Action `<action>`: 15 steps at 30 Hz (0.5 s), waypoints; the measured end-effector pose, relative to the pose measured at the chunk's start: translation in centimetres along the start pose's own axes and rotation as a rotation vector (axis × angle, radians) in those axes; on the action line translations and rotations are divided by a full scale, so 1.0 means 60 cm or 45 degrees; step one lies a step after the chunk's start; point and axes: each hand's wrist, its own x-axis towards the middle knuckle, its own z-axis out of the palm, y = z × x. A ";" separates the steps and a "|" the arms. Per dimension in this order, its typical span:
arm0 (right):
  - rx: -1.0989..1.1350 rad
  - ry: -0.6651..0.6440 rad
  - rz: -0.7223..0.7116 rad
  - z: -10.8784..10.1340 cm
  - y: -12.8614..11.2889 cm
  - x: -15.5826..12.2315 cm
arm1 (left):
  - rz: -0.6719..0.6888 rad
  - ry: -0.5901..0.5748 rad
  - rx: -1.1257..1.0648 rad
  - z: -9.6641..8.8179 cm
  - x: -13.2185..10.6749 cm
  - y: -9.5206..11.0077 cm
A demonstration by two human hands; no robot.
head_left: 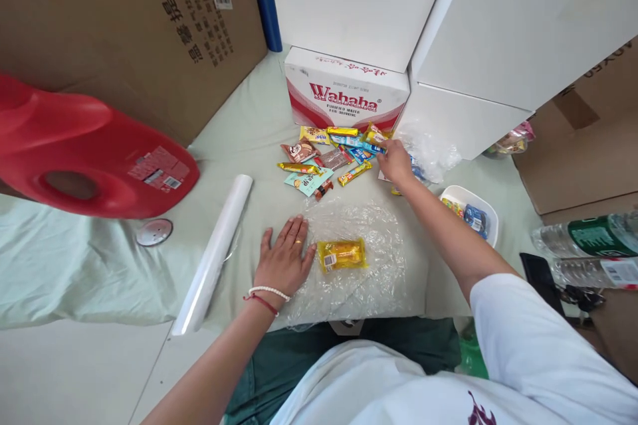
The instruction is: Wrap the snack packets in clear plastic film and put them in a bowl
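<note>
My left hand (285,255) lies flat with fingers spread on the cloth, at the left edge of a sheet of clear plastic wrap (383,285). Just right of it, a yellow wrapped snack (342,255) rests on the wrap. My right hand (397,163) reaches to the right side of a pile of snacks, its fingers closed at a wrapped snack beside a yellow packet (375,135); the grip is partly hidden. The pile includes a brown packet (300,150), a yellow bar (354,173) and a light green packet (308,179).
A roll of plastic film (214,252) lies left, near a red jug (90,153). A Wahaha carton (346,89) stands behind the snacks. To the right are crumpled clear plastic (433,149), a white bowl (492,219) with packets, and plastic bottles (593,236).
</note>
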 end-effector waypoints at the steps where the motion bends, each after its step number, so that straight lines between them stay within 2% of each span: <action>1: -0.042 0.053 0.053 0.005 0.009 0.027 | -0.002 -0.003 0.007 0.000 0.000 0.000; 4: -0.113 0.088 0.083 0.025 0.027 0.080 | -0.006 -0.021 0.028 -0.002 0.000 -0.001; 8: -0.211 0.024 0.148 0.033 0.021 0.098 | -0.008 -0.035 0.036 -0.003 0.000 0.000; 11: -0.266 0.105 0.057 0.009 0.005 0.072 | -0.010 -0.038 0.032 -0.005 0.001 0.002; 13: -0.274 0.240 -0.055 -0.015 -0.001 0.030 | -0.014 -0.038 0.025 -0.007 0.001 0.003; 15: -0.229 0.288 -0.175 -0.040 0.004 -0.030 | -0.018 -0.037 0.015 -0.008 0.002 0.004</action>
